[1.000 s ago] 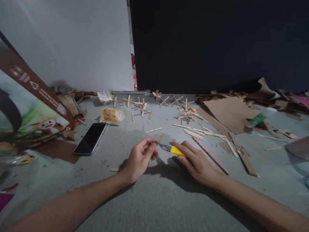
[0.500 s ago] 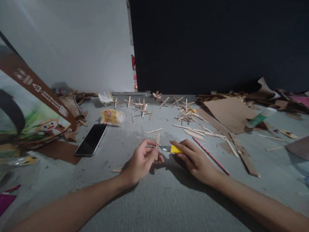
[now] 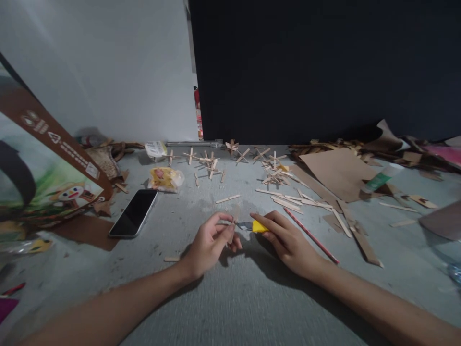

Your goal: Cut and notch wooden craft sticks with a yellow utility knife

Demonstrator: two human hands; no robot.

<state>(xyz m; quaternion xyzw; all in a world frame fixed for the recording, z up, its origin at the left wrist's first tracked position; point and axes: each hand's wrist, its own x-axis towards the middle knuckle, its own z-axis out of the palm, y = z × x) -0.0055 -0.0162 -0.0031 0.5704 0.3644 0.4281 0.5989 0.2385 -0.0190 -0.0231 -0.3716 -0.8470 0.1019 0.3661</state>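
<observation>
My left hand (image 3: pixel 212 240) pinches a wooden craft stick (image 3: pixel 231 235) between thumb and fingers; the stick looks blurred and thin, partly covered by the fingertips. In my right hand (image 3: pixel 288 240) is a yellow-handled utility knife (image 3: pixel 260 226), its blade pointing left. The blade tip meets the stick close to my left thumb; how deep it goes I cannot make out. Just beyond my hands lies a loose craft stick (image 3: pixel 227 198), and the end of another stick (image 3: pixel 172 259) shows beside my left wrist.
A phone (image 3: pixel 134 213) and a yellow packet (image 3: pixel 164 179) lie left, near a large printed bag (image 3: pixel 54 158). Crossed sticks (image 3: pixel 243 156) stand at the back. A red pencil (image 3: pixel 311 235), cardboard (image 3: pixel 338 174) and a glue stick (image 3: pixel 382 179) lie right.
The stick in my left hand has turned from broad and upright to a thin, blurred shape. The knife blade has turned slightly, showing more of its flat side. The view has shifted slightly.
</observation>
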